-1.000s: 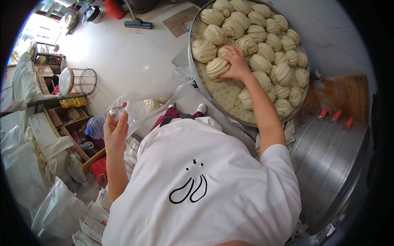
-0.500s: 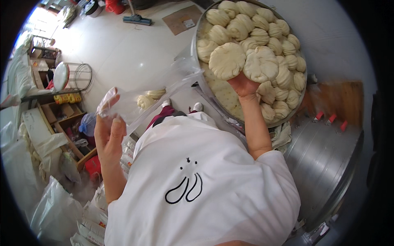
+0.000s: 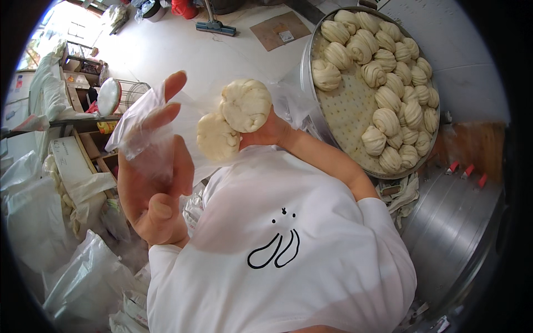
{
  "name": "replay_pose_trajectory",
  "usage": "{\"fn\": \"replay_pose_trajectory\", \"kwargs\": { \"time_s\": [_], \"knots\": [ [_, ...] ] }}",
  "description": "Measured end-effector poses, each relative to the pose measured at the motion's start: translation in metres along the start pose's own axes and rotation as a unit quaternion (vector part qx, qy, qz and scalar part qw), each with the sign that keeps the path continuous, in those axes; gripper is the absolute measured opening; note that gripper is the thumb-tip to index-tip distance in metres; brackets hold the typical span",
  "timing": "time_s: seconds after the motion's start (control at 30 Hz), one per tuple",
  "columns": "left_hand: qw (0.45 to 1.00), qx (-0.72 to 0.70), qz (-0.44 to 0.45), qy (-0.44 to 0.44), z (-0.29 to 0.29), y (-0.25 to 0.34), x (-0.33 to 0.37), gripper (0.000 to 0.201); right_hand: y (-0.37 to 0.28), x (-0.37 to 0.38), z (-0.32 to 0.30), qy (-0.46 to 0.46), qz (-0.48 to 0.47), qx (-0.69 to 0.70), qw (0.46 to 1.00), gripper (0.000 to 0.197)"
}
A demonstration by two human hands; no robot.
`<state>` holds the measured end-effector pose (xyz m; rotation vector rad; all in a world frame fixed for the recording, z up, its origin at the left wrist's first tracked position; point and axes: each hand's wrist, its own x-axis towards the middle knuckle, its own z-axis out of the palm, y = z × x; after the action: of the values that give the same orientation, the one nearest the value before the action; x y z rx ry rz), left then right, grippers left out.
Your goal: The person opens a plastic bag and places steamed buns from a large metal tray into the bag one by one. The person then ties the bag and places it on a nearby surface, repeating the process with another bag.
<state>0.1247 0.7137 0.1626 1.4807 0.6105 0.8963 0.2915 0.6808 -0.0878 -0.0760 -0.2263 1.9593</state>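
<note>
My right hand (image 3: 271, 131) grips a pair of pale twisted steamed rolls, one roll (image 3: 245, 104) above the other roll (image 3: 216, 137), their flatter sides showing. My left hand (image 3: 158, 183) is raised at the left, fingers spread, with a clear plastic bag (image 3: 145, 129) hooked over them. The thin film stretches from the left hand toward the rolls; whether they are inside its mouth I cannot tell. At the right stands a round metal steamer tray (image 3: 343, 114) with a perforated base, holding many more rolls (image 3: 387, 97) along its far and right sides.
Below the tray stands a large metal drum (image 3: 452, 222) with red clips (image 3: 468, 171). Cluttered shelves (image 3: 91, 144) and white plastic sacks (image 3: 89, 277) line the left. On the far floor are a squeegee (image 3: 216, 26) and a flat cardboard piece (image 3: 279, 30).
My right hand has carried two rolls from over the tray leftward to the bag, uncovering more of the perforated base. My left hand has come closer, its fingers spread wider.
</note>
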Motion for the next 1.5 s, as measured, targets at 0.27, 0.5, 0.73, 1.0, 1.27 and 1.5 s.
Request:
{"fn": "replay_pose_trajectory", "kwargs": {
  "time_s": [0.27,0.5,0.73,1.0,1.27,1.5],
  "knots": [
    [0.994,0.016,0.067,-0.086,-0.019,0.005,0.029,0.087,-0.006,0.02,0.012,0.053,-0.036,-0.415,0.907,0.067],
    [0.959,-0.089,0.182,-0.196,-0.074,0.042,0.093,0.061,-0.023,-0.046,0.085,0.318,0.011,-0.822,0.473,0.073],
    [0.891,-0.252,0.186,-0.33,-0.056,0.051,0.135,0.072,-0.027,-0.16,0.176,0.494,-0.119,-0.816,0.276,0.062],
    [0.839,-0.387,0.18,-0.337,0.036,0.014,0.149,0.057,-0.029,-0.255,0.223,0.488,-0.159,-0.805,0.297,0.054],
    [0.932,-0.085,-0.019,-0.353,0.08,-0.037,0.061,0.058,-0.043,-0.383,0.179,0.229,-0.089,-0.697,0.674,0.031],
    [0.932,-0.2,0.003,-0.302,0.122,-0.034,0.045,0.059,-0.151,-0.445,0.059,0.608,-0.344,-0.606,0.38,0.047]
  ]
}}
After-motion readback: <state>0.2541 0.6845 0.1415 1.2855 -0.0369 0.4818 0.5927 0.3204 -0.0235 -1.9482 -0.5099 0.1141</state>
